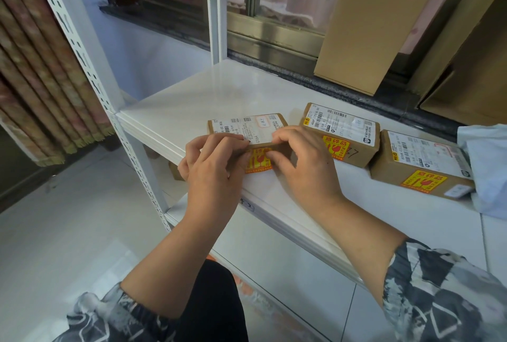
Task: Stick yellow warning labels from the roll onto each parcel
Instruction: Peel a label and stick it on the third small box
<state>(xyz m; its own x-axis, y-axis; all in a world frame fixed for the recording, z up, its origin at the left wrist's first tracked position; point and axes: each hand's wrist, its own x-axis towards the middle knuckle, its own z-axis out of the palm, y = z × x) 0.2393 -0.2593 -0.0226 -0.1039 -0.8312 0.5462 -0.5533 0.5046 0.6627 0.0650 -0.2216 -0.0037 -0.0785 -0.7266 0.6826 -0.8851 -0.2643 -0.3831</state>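
Fingertips of the left hand [212, 160] and right hand [301, 160] press together on a yellow label [258, 162] against the front of the nearest parcel [247, 127] on the white shelf [197, 100], beside two labelled parcels [343, 133].

A plain cardboard box [367, 31] leans upright against the window frame [274, 37].

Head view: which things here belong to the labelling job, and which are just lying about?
Job:
left parcel
its yellow label, pressed by left hand and right hand
middle parcel, labelled
right parcel, labelled

Lying about:
upright carton
white bag
shelf
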